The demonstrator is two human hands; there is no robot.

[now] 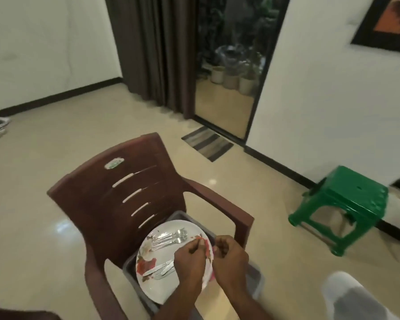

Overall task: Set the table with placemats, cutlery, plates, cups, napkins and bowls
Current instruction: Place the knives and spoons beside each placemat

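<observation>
Hands are meeting over a white plate (171,287) with a red floral print, which is lying in a grey tray (255,277) on the seat of a brown plastic chair (116,199). The left hand (189,255) is curling over the plate's right part, fingers pinched near the rim; what it is gripping I cannot tell. The right hand (231,252) is clenching just beside the rim, its contents hidden. Forks (169,237) are lying at the plate's far side, knives (158,270) nearer. A green stool (346,204) is standing well apart by the wall.
</observation>
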